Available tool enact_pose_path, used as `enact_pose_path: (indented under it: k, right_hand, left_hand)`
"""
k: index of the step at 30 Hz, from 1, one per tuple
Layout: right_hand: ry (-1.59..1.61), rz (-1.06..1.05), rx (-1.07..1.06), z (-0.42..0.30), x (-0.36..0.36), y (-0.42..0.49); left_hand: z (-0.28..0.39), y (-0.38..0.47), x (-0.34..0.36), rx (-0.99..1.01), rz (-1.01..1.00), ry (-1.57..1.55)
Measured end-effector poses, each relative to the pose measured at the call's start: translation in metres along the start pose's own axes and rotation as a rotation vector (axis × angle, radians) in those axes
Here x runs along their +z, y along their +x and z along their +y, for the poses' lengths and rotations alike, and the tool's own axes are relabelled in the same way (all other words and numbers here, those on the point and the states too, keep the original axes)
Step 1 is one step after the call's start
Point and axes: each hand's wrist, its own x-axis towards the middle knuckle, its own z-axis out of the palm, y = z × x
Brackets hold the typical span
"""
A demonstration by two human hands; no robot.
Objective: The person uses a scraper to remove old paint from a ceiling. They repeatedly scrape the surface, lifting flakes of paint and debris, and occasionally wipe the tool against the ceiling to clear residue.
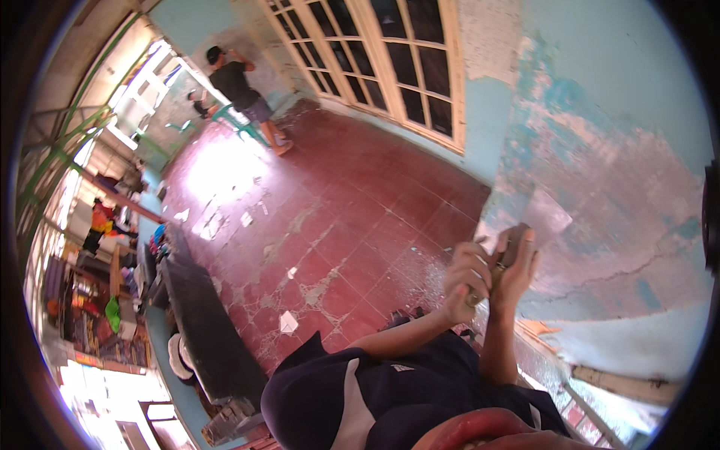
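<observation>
Both of my hands are raised close to the wall on the right. My left hand (467, 277) is curled around the lower end of the handle of a wall scraper. My right hand (516, 273) grips the same handle higher up, its thumb lying along the dark upper part. The broad pale blade of the scraper (548, 211) lies over a bared patch of the wall (607, 225); blur hides whether its edge touches. Scraps of blue-green paint remain around that patch, and a crack runs below it.
Red floor tiles (360, 225) bear paint flakes and pale debris. A dark bench-like piece (211, 326) stands along the left. Past the paned window (371, 62), a person (242, 90) stands at the far wall beside a green plastic chair (242, 126). Clutter (112, 315) lies beyond the low wall.
</observation>
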Motion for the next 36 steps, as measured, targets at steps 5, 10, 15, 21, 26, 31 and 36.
enact_pose_path:
  k: [5,10,15,21,26,31,36]
  right_hand:
    - [-0.08,-0.177,-0.086,-0.017,0.007,0.005]
    - [-0.252,-0.152,-0.292,-0.057,0.034,0.025]
    - [-0.212,-0.098,-0.291,-0.051,0.054,0.018]
    - [-0.197,-0.11,-0.104,-0.007,0.033,0.0]
    - [-0.123,-0.189,-0.207,-0.032,0.06,0.02]
    - [-0.186,-0.183,-0.239,-0.019,0.055,0.019]
    - [-0.139,-0.117,-0.192,-0.025,0.063,0.014]
  left_hand:
    - [0.0,0.007,0.013,0.019,0.073,-0.054]
    - [-0.009,0.055,0.029,-0.006,-0.055,-0.205]
    - [0.005,0.07,0.012,-0.09,-0.161,-0.318]
    - [0.008,0.03,-0.013,-0.23,-0.141,-0.38]
    - [-0.003,0.052,-0.015,-0.244,-0.141,-0.279]
    - [-0.001,0.058,-0.012,-0.247,-0.124,-0.336]
    - [0.001,0.055,-0.013,-0.259,-0.092,-0.324]
